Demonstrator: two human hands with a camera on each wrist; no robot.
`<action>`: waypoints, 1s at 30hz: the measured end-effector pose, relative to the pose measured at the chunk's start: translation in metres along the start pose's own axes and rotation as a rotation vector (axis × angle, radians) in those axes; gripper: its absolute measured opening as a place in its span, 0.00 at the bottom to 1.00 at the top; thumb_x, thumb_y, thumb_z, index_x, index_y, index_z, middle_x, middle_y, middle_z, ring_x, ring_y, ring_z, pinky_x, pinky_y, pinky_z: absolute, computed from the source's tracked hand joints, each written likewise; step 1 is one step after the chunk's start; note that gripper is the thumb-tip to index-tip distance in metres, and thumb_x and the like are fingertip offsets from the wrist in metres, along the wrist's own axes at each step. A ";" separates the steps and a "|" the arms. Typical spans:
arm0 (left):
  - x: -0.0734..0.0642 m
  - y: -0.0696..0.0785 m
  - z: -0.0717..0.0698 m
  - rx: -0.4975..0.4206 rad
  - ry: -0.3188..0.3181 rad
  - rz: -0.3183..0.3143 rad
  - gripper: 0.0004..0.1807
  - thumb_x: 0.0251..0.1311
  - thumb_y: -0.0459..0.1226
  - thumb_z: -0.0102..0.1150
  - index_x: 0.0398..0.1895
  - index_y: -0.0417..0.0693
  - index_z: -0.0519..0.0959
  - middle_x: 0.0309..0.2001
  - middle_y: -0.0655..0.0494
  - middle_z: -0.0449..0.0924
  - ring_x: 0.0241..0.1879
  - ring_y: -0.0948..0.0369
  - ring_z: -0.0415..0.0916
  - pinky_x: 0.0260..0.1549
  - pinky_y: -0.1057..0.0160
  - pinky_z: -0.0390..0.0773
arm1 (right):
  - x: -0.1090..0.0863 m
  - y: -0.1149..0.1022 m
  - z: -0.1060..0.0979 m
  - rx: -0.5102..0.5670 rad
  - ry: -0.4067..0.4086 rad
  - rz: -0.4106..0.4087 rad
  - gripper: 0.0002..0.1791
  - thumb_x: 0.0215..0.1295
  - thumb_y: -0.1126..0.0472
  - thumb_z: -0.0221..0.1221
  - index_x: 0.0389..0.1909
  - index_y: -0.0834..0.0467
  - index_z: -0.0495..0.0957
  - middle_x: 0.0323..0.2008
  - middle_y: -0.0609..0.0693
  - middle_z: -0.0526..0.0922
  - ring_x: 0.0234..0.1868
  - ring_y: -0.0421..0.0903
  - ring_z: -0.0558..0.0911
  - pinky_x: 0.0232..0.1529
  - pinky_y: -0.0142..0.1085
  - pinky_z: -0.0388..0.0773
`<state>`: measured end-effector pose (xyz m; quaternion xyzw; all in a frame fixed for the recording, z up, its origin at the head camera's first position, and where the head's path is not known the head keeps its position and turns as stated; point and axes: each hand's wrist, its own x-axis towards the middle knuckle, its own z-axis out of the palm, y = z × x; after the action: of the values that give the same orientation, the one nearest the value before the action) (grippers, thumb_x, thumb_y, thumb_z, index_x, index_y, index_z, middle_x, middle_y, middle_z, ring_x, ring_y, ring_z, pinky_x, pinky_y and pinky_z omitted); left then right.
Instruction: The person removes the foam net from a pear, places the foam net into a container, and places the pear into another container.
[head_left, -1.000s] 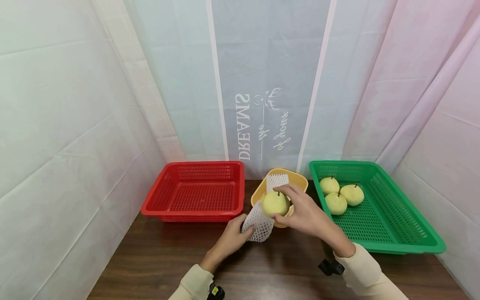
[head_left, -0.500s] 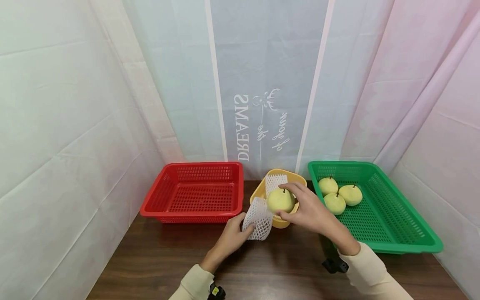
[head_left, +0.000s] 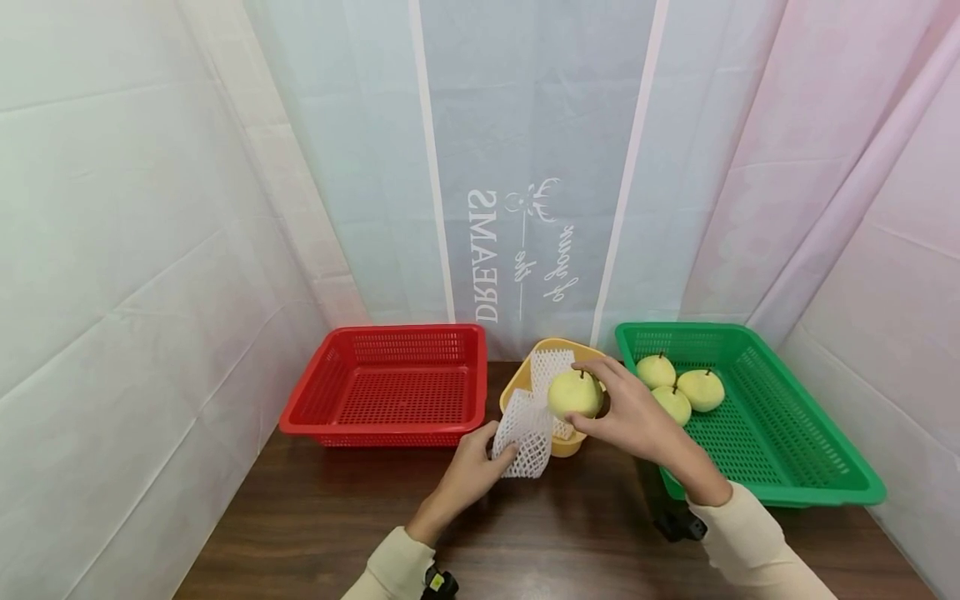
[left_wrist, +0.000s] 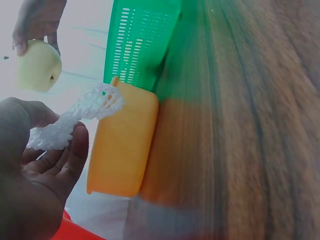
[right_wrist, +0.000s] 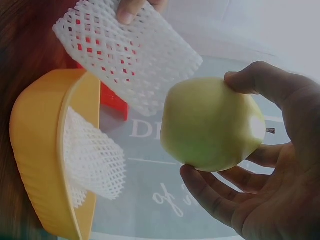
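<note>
My left hand (head_left: 474, 471) pinches a white foam fruit net (head_left: 525, 437) between thumb and fingers, in front of the yellow basket. In the left wrist view the foam net (left_wrist: 75, 117) looks flattened, one end sticking out past the fingers. A pale yellow-green pear (head_left: 575, 394) is held by my right hand (head_left: 633, 417), just right of the net. The right wrist view shows the pear (right_wrist: 212, 125) between thumb and fingertips, its stem toward the palm and the net close beside it. More foam netting (right_wrist: 95, 155) lies in the yellow basket (right_wrist: 40, 145).
At the left stands a red basket (head_left: 405, 429). A green basket (head_left: 806, 417) at the right holds three pears (head_left: 703, 390). All stand on a dark wooden table (head_left: 315, 517), with a pale curtain (head_left: 525, 125) behind.
My right hand has moved a little right with the pear, away from the foam net. The left hand, still pinching the net, has shifted slightly right.
</note>
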<state>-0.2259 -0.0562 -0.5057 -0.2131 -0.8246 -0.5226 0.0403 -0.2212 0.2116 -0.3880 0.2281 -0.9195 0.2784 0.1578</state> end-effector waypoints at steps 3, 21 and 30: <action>0.002 0.002 0.001 0.002 0.010 -0.004 0.09 0.71 0.35 0.66 0.51 0.44 0.83 0.45 0.51 0.89 0.40 0.69 0.81 0.39 0.69 0.83 | 0.000 0.004 -0.001 0.011 -0.007 0.017 0.38 0.58 0.53 0.77 0.68 0.58 0.76 0.64 0.60 0.79 0.54 0.55 0.82 0.47 0.49 0.83; 0.022 0.022 0.007 0.019 0.049 0.018 0.18 0.70 0.37 0.66 0.60 0.41 0.83 0.53 0.48 0.88 0.50 0.61 0.85 0.49 0.62 0.86 | 0.002 0.022 -0.009 -0.010 -0.039 0.110 0.40 0.62 0.46 0.76 0.70 0.61 0.75 0.59 0.62 0.80 0.51 0.57 0.83 0.45 0.50 0.82; 0.034 0.024 0.011 0.055 0.068 0.021 0.17 0.69 0.36 0.66 0.58 0.42 0.84 0.50 0.48 0.89 0.44 0.64 0.83 0.44 0.65 0.85 | 0.006 0.033 -0.013 -0.018 -0.055 0.143 0.42 0.62 0.43 0.75 0.69 0.65 0.75 0.61 0.65 0.79 0.53 0.59 0.82 0.46 0.52 0.83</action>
<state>-0.2456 -0.0277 -0.4805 -0.2028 -0.8345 -0.5062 0.0795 -0.2409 0.2420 -0.3901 0.1680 -0.9399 0.2743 0.1144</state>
